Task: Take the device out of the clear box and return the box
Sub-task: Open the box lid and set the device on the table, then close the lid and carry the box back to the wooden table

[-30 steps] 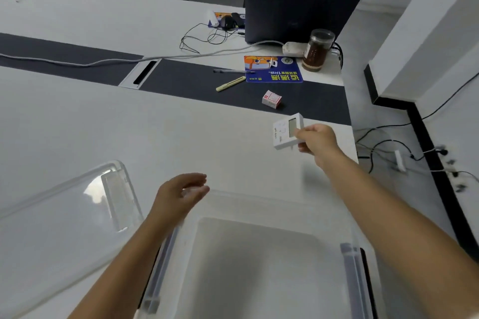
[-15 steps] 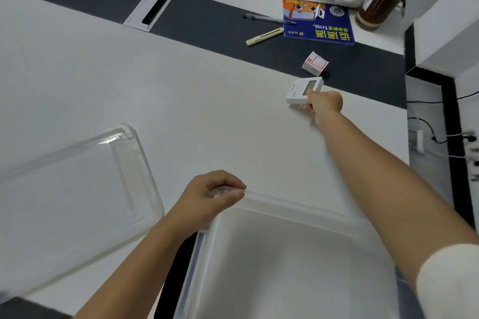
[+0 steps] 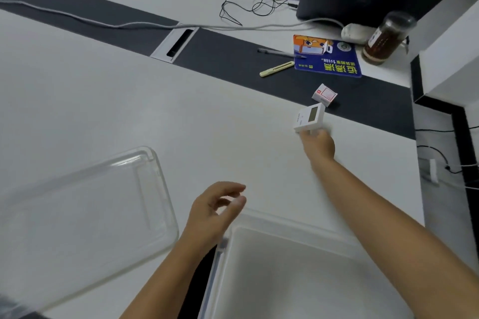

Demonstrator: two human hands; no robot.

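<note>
The device (image 3: pixel 309 118) is out of the box and standing at the far right of the surface (image 3: pixel 155 116), just short of the dark strip, with a small red-and-white carton (image 3: pixel 324 94) just beyond it. My right hand (image 3: pixel 318 144) pinches its lower edge, fingers closed on it; half a second ago I was lowering it there at a tilt, and now it looks set down, though I cannot tell whether its base fully bears on the surface. My left hand (image 3: pixel 216 208) has let go of the box (image 3: pixel 285 261) rim it was gripping a moment ago; it now hovers just over the near-left corner, fingers loosely curled and apart, holding nothing. The box sits empty in front of me, with its clear lid (image 3: pixel 83 217) lying flat just to its left. So the first half of the task looks nearly finished. I judge that what remains is to release the device, bring both hands back, and return the box, probably with its lid on. Farther off lie a pen (image 3: pixel 276 69), a blue pad (image 3: pixel 327 57) and a jar (image 3: pixel 386 39).
</note>
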